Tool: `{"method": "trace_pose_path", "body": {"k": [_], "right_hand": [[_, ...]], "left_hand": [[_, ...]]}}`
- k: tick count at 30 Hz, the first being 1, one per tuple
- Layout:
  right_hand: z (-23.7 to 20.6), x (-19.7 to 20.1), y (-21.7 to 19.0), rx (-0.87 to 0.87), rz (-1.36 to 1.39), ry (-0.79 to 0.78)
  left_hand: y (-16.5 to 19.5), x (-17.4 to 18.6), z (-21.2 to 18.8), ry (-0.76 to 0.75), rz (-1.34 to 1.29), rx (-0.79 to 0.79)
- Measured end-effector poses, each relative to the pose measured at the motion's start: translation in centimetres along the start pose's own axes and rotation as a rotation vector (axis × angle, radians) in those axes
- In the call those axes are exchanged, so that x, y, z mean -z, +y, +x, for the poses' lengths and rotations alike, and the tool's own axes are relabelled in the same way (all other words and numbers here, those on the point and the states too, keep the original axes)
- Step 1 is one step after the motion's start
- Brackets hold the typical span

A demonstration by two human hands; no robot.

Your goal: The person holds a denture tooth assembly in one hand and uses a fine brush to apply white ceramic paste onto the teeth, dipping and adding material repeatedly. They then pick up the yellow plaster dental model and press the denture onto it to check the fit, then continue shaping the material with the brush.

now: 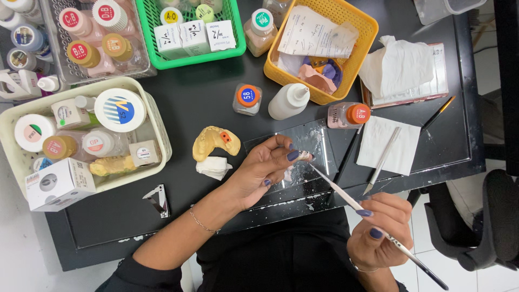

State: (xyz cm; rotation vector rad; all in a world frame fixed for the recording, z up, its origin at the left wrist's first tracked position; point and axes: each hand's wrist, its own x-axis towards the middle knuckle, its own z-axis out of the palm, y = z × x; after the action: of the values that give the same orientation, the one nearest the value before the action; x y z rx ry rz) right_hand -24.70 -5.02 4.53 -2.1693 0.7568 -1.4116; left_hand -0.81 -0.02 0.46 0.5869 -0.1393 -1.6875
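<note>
My left hand (265, 170) pinches a small whitish tooth-shaped piece (304, 156) between thumb and fingertips, over a glass mixing slab (316, 141) smeared with white paste. My right hand (378, 227) holds a thin brush (346, 197) like a pen; its tip touches the small piece. A yellow dental cast (215, 141) lies on the black table (184, 103) just left of my left hand, beside a crumpled white tissue (213, 167).
A cream basket (160, 127) of jars and a white box (57, 185) sit left. Green (238, 46) and yellow (359, 38) baskets stand at the back. Orange-capped bottles (247, 98) (348, 114), a white squeeze bottle (289, 101), a metal tool on a napkin (385, 158), a pencil (439, 112), a binder clip (158, 200).
</note>
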Motion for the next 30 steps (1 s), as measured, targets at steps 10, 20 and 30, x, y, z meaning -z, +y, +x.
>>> {"method": "trace_pose_path", "body": {"k": [10,20,30], "right_hand": [[0.1,-1.1,3.3,-0.115,0.056,0.071],[-1.5,-2.4,4.9,-0.241,0.355,-0.075],[-0.9,-2.8,4.9,-0.200,0.230,-0.192]], "left_hand": [[0.7,0.4,0.1,-0.048,0.044,-0.063],[0.6,1.2,0.1,-0.171,0.033,-0.087],[0.9,0.9,0.6,-0.160,0.105,-0.082]]}}
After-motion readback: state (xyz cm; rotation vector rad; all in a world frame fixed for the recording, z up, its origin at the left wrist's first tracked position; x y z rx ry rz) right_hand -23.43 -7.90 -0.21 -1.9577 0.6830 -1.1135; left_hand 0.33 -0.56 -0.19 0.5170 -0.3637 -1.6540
